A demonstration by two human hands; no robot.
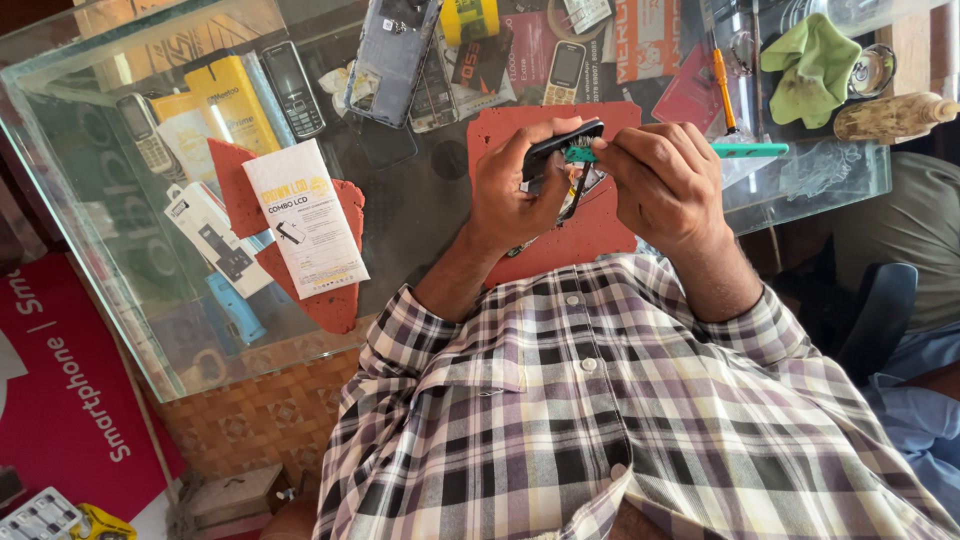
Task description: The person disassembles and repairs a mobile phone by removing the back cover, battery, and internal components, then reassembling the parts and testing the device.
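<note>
We note a glass worktop [420, 215] carrying a red rubber mat [590, 235] at centre. At nine o'clock from the mat lies a white rectangular carton [305, 220]; at two o'clock, a crumpled green cloth [815, 65]. Above the mat, the left hand [515, 185] has its fingers closed around a small black phone [562, 143]. At three o'clock of it, the right hand [665, 180] pinches a green-handled brush [745, 150], bristles touching the phone.

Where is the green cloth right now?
In the head view the green cloth lies crumpled at the upper right of the glass counter, beyond the right hand, beside the orange-handled screwdriver.
</note>
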